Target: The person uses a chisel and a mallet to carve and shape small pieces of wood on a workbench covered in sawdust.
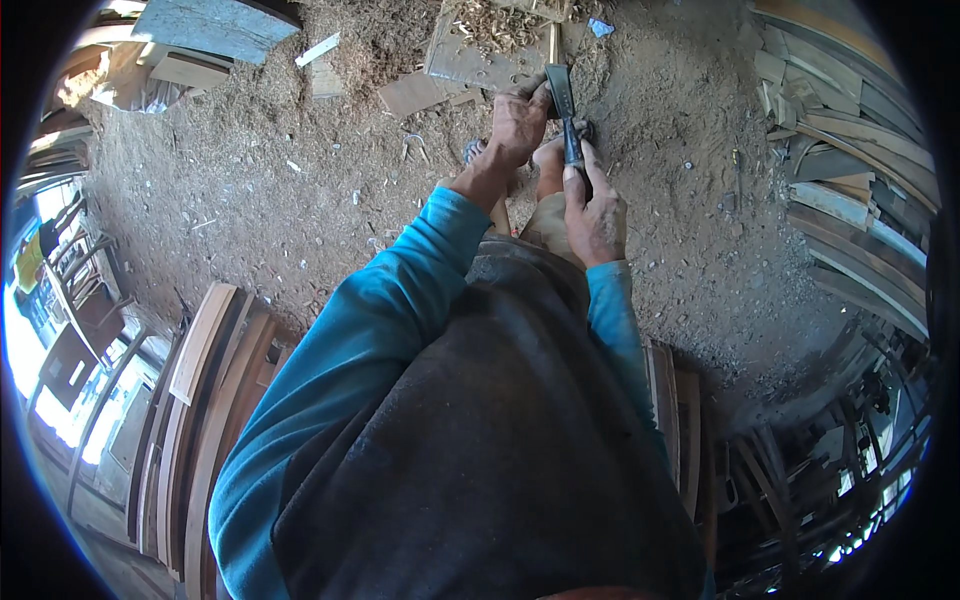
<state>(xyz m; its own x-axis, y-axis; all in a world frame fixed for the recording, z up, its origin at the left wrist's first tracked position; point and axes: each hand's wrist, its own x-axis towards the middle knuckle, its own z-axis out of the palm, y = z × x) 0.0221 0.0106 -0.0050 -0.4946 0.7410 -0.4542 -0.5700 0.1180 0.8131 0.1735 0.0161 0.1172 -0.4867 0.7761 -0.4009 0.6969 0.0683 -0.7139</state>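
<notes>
A broad steel chisel (562,95) with a dark handle points away from me, its wide blade end at the far side. My right hand (597,215) wraps its handle, thumb and index finger stretched along it. Against the left side of the blade, my left hand (518,125) is closed, its curled fingers on the metal; the fingertips are partly hidden. Just beyond the blade tip stands a narrow pale wood piece (555,45). Below the hands my feet and knees show in part.
Wood shavings (495,28) cover a board (465,65) ahead, with a flat offcut (415,95) beside it. Stacked planks (850,210) line the right; more planks (215,370) stand at the lower left. Debris and sawdust litter the dirt floor (270,200).
</notes>
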